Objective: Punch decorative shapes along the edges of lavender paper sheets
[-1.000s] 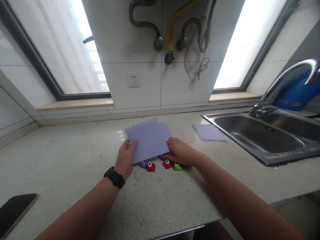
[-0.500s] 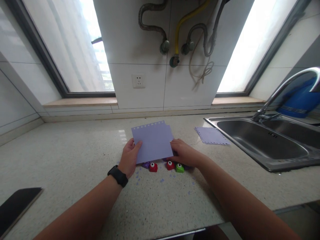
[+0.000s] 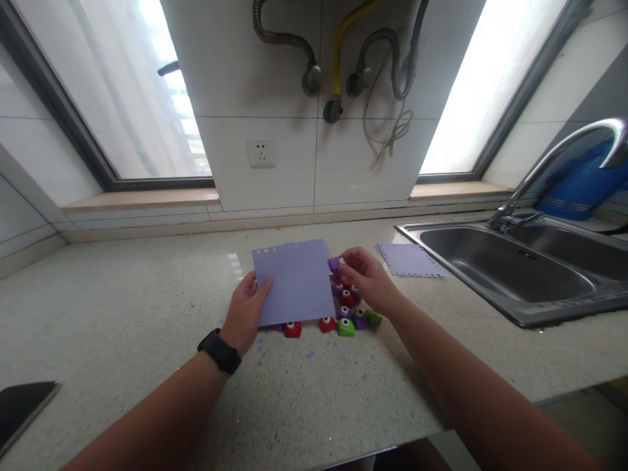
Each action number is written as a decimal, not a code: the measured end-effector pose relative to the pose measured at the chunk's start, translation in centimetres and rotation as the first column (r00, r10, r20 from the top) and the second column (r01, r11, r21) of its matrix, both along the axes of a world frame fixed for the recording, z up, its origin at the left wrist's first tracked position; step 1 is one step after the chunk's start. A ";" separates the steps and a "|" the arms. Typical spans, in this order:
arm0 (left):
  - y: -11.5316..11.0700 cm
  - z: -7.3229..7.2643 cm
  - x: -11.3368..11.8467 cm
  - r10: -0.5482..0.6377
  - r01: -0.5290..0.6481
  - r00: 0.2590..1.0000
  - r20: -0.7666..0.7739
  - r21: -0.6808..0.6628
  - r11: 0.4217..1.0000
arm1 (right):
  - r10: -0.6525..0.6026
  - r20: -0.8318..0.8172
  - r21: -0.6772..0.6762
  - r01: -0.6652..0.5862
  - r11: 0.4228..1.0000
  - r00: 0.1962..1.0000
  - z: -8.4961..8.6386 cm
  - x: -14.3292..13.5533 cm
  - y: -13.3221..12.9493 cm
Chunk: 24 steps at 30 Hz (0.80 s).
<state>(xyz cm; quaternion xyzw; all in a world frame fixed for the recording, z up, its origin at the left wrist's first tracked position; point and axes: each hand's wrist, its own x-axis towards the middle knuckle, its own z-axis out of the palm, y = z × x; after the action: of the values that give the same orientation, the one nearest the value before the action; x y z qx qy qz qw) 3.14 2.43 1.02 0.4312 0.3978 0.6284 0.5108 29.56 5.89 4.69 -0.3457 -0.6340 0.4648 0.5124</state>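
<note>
My left hand [image 3: 246, 306], a dark watch on its wrist, pinches the left edge of a sheet of purple paper [image 3: 294, 288] with the thumb on top. Punched shapes run along part of the paper's top edge. My right hand [image 3: 366, 278] grips a small purple craft punch [image 3: 335, 264] at the sheet's upper right edge; whether the paper is inside its slot I cannot tell. Below and beside the sheet sit several more craft punches, among them a red punch [image 3: 293, 329] and a green punch [image 3: 346, 327]. The paper hides part of this group.
A stack of purple sheets with punched edges [image 3: 411, 260] lies right of my right hand. Beyond it is a steel sink [image 3: 500, 268] with a faucet [image 3: 534, 170]. Purple paper scraps [image 3: 310, 354] dot the counter [image 3: 147, 294]. A flat dark object [image 3: 24, 409] is at lower left.
My right hand has risen from among the punches to the sheet's upper right edge and now holds a purple punch. More punches are uncovered. The whole view has shifted slightly.
</note>
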 end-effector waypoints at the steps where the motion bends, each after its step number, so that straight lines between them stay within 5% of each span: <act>1: -0.1 0.0 0.0 -0.002 0.002 1.000 -0.014 0.004 1.000 | -0.007 -0.046 -0.023 0.006 1.000 0.999 0.1 -0.2 0.0; 24: -0.6 0.2 0.1 0.003 -0.005 0.996 -0.089 -0.014 1.000 | -0.067 -0.024 0.046 0.069 0.997 0.997 -0.4 -0.1 -0.1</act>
<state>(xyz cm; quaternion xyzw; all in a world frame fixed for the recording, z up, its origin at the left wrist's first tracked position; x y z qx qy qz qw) 3.21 1.88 1.20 0.4545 0.4254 0.6068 0.4942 29.42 5.82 4.30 -0.3498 -0.6266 0.4361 0.5430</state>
